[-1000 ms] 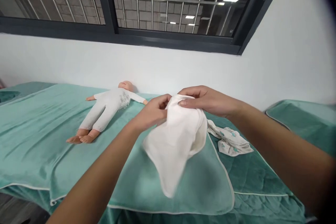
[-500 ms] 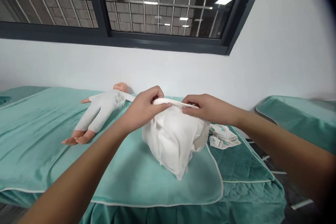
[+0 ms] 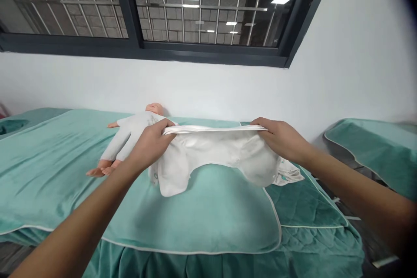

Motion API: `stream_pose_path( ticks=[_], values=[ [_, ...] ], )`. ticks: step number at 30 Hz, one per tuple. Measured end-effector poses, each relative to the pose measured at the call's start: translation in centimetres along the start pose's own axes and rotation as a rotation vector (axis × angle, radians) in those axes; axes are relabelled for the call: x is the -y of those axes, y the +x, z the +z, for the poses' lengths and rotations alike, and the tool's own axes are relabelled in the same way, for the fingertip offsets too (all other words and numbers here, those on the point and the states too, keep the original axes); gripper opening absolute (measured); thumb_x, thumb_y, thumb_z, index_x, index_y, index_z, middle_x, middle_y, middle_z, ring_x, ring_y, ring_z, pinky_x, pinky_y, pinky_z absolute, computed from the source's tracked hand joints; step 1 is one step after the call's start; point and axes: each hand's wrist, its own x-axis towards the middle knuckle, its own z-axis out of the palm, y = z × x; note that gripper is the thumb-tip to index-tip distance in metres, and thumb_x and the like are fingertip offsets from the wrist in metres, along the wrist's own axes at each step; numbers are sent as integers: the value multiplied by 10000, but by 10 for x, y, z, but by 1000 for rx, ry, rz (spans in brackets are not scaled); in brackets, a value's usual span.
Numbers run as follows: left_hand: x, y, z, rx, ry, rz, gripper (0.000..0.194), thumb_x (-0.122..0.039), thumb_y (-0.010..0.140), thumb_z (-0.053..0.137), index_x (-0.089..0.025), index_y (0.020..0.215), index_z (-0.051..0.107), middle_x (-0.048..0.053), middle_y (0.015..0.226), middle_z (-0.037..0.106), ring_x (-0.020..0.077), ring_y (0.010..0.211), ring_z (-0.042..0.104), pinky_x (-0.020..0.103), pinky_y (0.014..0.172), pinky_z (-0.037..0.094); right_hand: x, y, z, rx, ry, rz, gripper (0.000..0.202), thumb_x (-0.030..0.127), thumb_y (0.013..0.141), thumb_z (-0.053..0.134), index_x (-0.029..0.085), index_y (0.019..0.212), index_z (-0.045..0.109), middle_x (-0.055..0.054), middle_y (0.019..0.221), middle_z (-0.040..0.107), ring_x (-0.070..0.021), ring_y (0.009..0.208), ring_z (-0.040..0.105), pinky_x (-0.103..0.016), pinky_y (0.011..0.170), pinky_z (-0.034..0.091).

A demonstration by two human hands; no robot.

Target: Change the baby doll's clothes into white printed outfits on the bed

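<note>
A white baby garment (image 3: pixel 211 147) is stretched sideways above the bed, its upper edge taut and two lobes hanging below with an arch between them. My left hand (image 3: pixel 154 139) grips the upper edge at the left end, thumb on the near side. At the right end my right hand (image 3: pixel 276 139) pinches the same edge. Behind my left hand a baby doll (image 3: pixel 128 132) in a pale suit lies on its back, partly covered by that hand. A folded white cloth with a green print (image 3: pixel 289 173) lies beyond the garment's right lobe, partly hidden.
A light green sheet with white piping (image 3: pixel 208 226) covers most of the bed, over a darker green quilted cover (image 3: pixel 309 208). Another green-covered bed (image 3: pixel 374 147) stands at the right, across a gap. A white wall (image 3: pixel 208 87) and a barred window rise behind.
My hands have moved apart, left hand leftward and right hand rightward. The garment, bunched and hanging to a point before, is now spread wide between them.
</note>
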Motion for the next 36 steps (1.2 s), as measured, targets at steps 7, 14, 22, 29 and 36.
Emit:
stream_pose_path(
  ticks=[7, 14, 22, 29, 36],
  values=[
    [23, -2, -3, 128, 9, -123, 394, -564, 837, 478, -244, 936, 686, 39, 937, 716, 261, 887, 638, 313, 715, 478, -24, 0, 13, 99, 275, 64, 257, 308, 885, 469, 295, 1008, 694, 28, 1008, 723, -172, 870, 662, -245, 706, 472],
    [56, 53, 30, 275, 258, -88, 502, -583, 839, 485, -208, 1111, 679, 122, 1218, 680, 321, 1112, 620, 382, 898, 478, -43, 52, 58, 226, -25, 3, 311, 321, 866, 539, 226, 1114, 701, -69, 1179, 699, -224, 1043, 650, -314, 874, 489],
    [56, 27, 166, 100, 299, -14, 419, -133, 878, 428, -111, 1273, 566, 203, 1371, 548, 332, 1321, 461, 495, 1075, 383, 9, 45, 201, 32, -121, 13, 522, 16, 866, 355, 143, 1332, 552, -146, 1418, 512, -246, 1280, 476, -346, 1060, 372],
    [65, 25, 211, 199, 220, -68, 383, -168, 909, 410, -80, 1244, 576, 181, 1330, 597, 272, 1276, 526, 378, 1067, 426, 13, 45, 252, 8, -91, 165, 413, 90, 915, 341, 46, 1248, 582, -211, 1274, 601, -301, 1244, 502, -410, 1079, 356],
    [57, 40, 227, 158, 248, -188, 549, -239, 941, 359, -25, 1447, 382, 231, 1537, 384, 316, 1459, 321, 428, 1161, 327, 26, 67, 262, -22, -63, 295, 442, 165, 913, 392, -12, 1289, 542, -298, 1428, 454, -375, 1387, 373, -450, 1121, 310]
  ],
)
